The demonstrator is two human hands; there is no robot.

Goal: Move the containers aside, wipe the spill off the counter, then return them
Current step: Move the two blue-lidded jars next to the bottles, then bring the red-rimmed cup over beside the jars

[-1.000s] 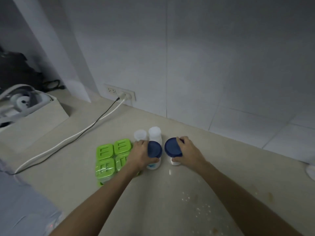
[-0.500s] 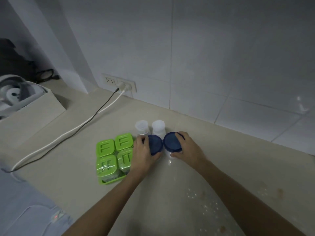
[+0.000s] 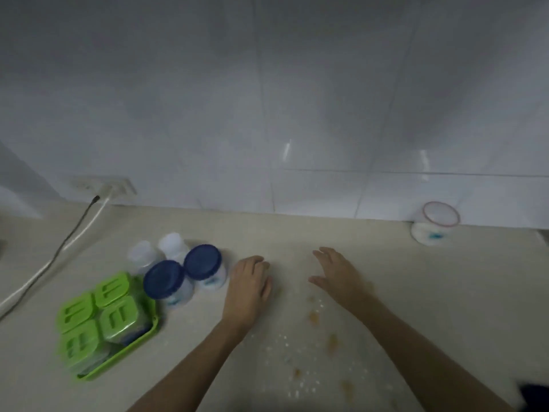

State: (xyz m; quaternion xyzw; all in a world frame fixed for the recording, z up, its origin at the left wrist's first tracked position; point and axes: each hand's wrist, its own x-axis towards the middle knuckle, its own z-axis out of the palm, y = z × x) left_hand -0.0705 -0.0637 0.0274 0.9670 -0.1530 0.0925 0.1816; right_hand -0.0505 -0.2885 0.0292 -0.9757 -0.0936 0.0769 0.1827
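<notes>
Left hand [image 3: 248, 285] empty, fingers loosely curled, palm down over the counter [image 3: 416, 292]; right hand [image 3: 337, 273] empty, fingers spread wide, well clear of any container; spill [image 3: 303, 361] between the forearms: white flecks and amber spots on smooth beige stone. Two blue-lidded jars [image 3: 184, 275], round, translucent plastic, blue label marks too blurred to read, just left of the left hand; two frosted white cups [image 3: 157, 251] behind them; four green-lidded square tubs [image 3: 98, 322] in a green tray. Far right, a tilted red-rimmed container [image 3: 435, 223] against the glossy tiled wall [image 3: 267, 99].
</notes>
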